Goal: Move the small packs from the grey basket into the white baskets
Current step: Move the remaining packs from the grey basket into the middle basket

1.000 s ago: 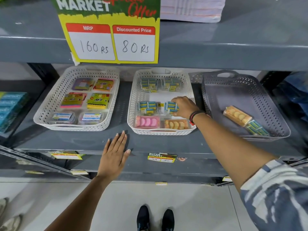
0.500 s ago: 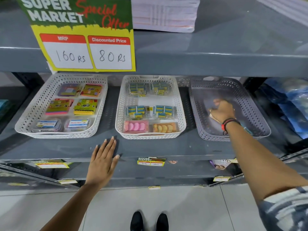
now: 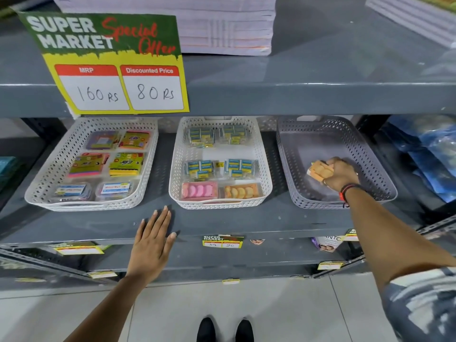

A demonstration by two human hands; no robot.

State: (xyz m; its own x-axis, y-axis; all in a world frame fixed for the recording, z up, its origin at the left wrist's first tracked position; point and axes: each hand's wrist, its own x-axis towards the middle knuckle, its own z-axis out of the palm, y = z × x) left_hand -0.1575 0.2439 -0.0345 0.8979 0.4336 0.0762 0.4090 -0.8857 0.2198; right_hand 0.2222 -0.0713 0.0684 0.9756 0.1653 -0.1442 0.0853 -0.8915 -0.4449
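The grey basket (image 3: 318,130) stands at the right of the grey shelf. Inside it my right hand (image 3: 341,175) is shut on an orange pack (image 3: 319,170), whose left end sticks out of my fingers. The middle white basket (image 3: 265,183) holds several blue-and-yellow packs, a pink pack (image 3: 199,191) and an orange pack (image 3: 243,191) at its front. The left white basket (image 3: 44,186) holds several colourful packs. My left hand (image 3: 153,245) lies flat and open on the shelf's front edge, below the gap between the white baskets.
A yellow and green price sign (image 3: 108,62) hangs from the upper shelf (image 3: 296,95), low over the left basket. Paper stacks (image 3: 222,23) lie on that shelf. Blue packets (image 3: 429,154) sit right of the grey basket. Price tags line the shelf edge.
My right hand left the middle white basket, crossed right into the grey basket and closed on the orange pack. The view tilted up a little. My left hand stayed on the shelf edge.
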